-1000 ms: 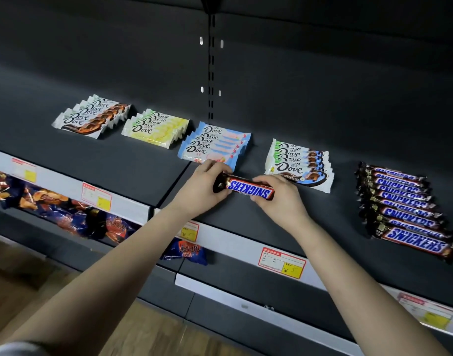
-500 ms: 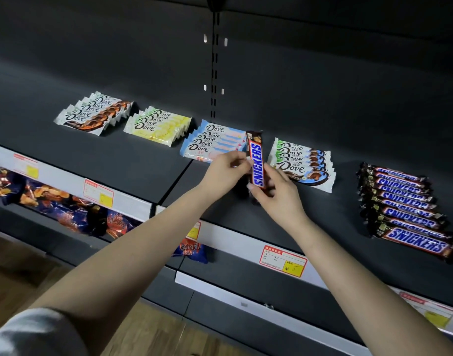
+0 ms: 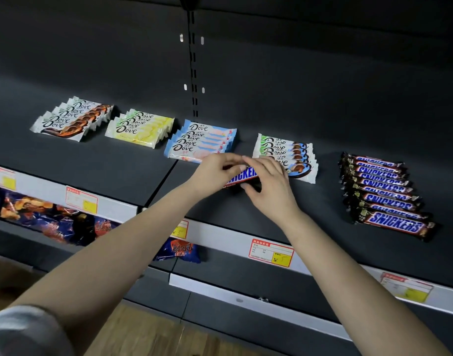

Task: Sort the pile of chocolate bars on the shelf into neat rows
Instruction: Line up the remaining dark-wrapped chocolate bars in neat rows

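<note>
Forearms stretched from the lower edge over the price strip (image 3: 220,238) to the shelf (image 3: 320,209). There the left hand (image 3: 212,173) and right hand (image 3: 269,187) both pinched one loose Snickers bar (image 3: 242,175), fingers curled over its ends. The bar sat tilted, low over the shelf front. Just behind lay the blue Dove row (image 3: 202,141) and the green Dove row (image 3: 280,150). The Snickers row (image 3: 384,192) lay well to the right.

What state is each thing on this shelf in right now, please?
Loose Snickers bar: held between both hands, tilted.
Left hand: grips the bar's left end.
Right hand: grips its right end.
Snickers row: neat, overlapping.
Brown Dove row: neat.
Yellow Dove row: neat.
Blue Dove row: neat.
Green Dove row: neat.
</note>
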{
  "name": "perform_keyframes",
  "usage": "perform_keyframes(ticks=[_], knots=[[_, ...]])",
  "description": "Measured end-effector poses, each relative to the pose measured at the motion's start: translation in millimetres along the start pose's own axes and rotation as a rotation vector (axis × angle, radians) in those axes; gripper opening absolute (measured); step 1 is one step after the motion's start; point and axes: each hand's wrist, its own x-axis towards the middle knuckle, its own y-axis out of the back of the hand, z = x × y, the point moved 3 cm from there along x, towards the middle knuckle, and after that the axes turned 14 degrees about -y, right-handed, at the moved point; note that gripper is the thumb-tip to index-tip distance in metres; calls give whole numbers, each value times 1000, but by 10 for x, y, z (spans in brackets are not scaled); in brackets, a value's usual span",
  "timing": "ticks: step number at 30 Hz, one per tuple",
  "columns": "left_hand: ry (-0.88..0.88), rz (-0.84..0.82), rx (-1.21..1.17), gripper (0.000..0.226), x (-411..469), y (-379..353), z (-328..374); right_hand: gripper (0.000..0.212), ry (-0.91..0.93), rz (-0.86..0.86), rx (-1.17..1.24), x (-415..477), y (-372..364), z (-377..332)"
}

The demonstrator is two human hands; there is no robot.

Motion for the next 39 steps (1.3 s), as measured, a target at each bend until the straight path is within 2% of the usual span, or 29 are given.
perform_keyframes(ticks=[3, 6, 15, 20, 26, 28, 32, 36, 39], knots=[[84, 115, -181, 23, 13, -7, -42, 45, -166, 10, 88, 80, 147, 148], [50, 153, -232, 25, 107, -44, -12, 42, -299, 94, 119, 133, 390, 312], [-75, -2, -313, 22, 478, -929, 424, 41, -433, 216, -56, -310, 1114, 899], [-207, -154, -276, 22, 554, -1523, 710, 36, -519, 303, -126, -735, 1507, 1259], [-264, -266, -276, 20, 512, -1990, 939, 35, -631, 271, -237, -1107, 1738, 1589], [-299, -265, -245, 20, 471, -2067, 962, 35, -654, 260, -226, -1181, 1759, 1637], [-471, -248, -12, 22, 377, -2106, 905, 36, -710, 201, -188, -1290, 1699, 1691], [-486, -232, 61, 22, 354, -2072, 822, 33, -636, 219, -134, -1323, 1675, 1718], [-468, -257, 128, 23, 340, -2076, 845, 34, -678, 270, -109, -1318, 1694, 1734]])
